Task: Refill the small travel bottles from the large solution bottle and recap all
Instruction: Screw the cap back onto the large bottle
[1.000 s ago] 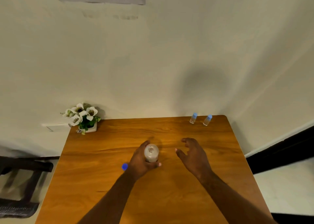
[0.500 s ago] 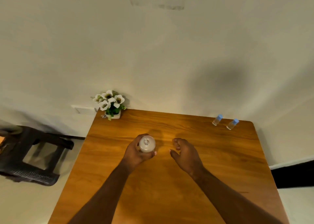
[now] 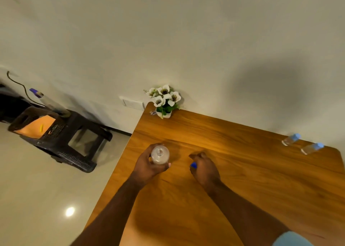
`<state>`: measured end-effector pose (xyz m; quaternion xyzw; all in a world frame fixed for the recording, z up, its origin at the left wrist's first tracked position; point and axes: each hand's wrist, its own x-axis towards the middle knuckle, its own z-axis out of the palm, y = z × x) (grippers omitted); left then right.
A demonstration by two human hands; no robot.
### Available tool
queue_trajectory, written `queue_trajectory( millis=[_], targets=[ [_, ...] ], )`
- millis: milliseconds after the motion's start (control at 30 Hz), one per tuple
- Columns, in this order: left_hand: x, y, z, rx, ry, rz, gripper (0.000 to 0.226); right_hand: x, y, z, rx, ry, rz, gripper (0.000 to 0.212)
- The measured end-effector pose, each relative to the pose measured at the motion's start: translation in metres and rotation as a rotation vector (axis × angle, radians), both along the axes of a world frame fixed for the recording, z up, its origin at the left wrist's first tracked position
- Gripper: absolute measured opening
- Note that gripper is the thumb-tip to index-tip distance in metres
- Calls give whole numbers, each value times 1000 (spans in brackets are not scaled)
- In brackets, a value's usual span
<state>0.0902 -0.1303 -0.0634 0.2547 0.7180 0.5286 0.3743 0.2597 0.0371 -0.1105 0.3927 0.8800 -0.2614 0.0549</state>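
Left hand (image 3: pixel 149 166) wraps uncapped large bottle (image 3: pixel 160 154) near bench (image 3: pixel 242 171) left edge. Right hand (image 3: pixel 204 168) curls round blue cap (image 3: pixel 193 165). Two capped small bottles (image 3: pixel 291 139) at far right corner. Bottle likely light, smooth plastic; grip mid-body.

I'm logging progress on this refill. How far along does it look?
Early or very late; fill levels are unreadable. Done: the large solution bottle is uncapped, its neck showing bare from above. In hand: the left hand grips that bottle on the table, and the right hand holds its blue cap. Left: both small travel bottles stand capped at the far right corner, so pouring or final recapping remains.
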Motion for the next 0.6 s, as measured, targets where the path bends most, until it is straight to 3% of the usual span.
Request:
queue_trajectory(
  millis=[100, 200, 367, 600],
  targets=[
    [-1, 0, 1, 6, -2, -24, 68, -3, 2, -2, 42, -77, 30, 40],
    [-1, 4, 8, 3, 10, -52, 69, 1, -1, 6, 28, -28, -39, 38],
    [6, 20, 37, 49, 49, -118, 66, 12, -2, 55, -71, 329, -221, 24],
    [21, 57, 111, 185, 144, -216, 57, 22, 14, 187, -182, 830, -397, 14]
  ],
)
